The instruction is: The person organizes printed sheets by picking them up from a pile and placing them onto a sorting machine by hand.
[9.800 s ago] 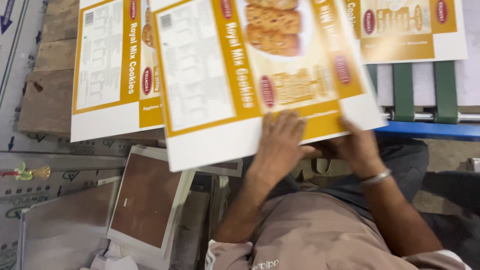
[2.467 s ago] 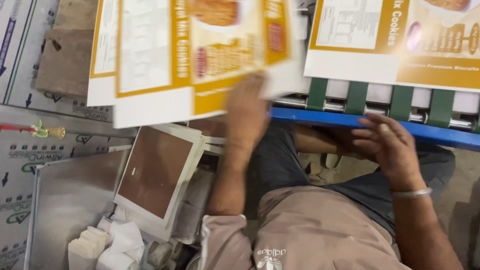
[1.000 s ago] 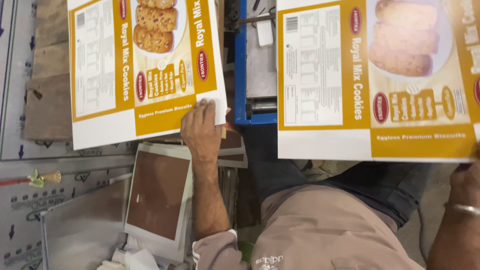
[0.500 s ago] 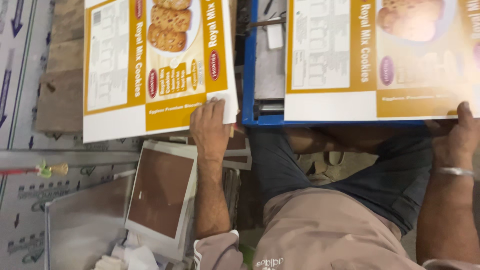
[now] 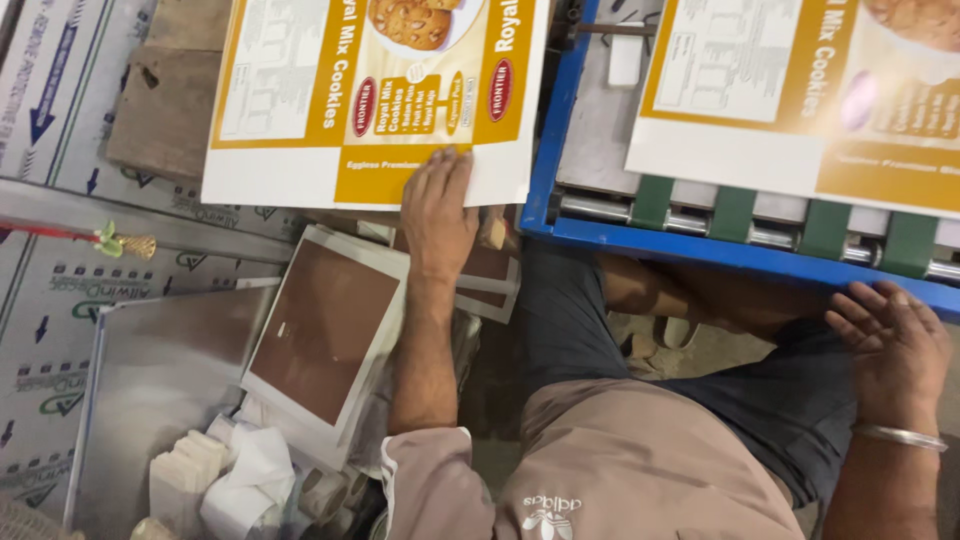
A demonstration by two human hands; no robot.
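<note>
My left hand (image 5: 437, 215) lies flat, holding down the printed cookie carton sheet (image 5: 375, 100); my right hand (image 5: 890, 345) rests empty, fingers spread, by the blue feeder (image 5: 700, 250). Lifting this sheet across seems next.

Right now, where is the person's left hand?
In the head view, the left hand rests flat on the bottom edge of the yellow printed carton sheet, left of the blue machine frame.

brown panel with white border (image 5: 325, 335), crumpled white paper (image 5: 250, 480), wooden block (image 5: 165, 110), shiny metal sheet (image 5: 165, 370)
</note>
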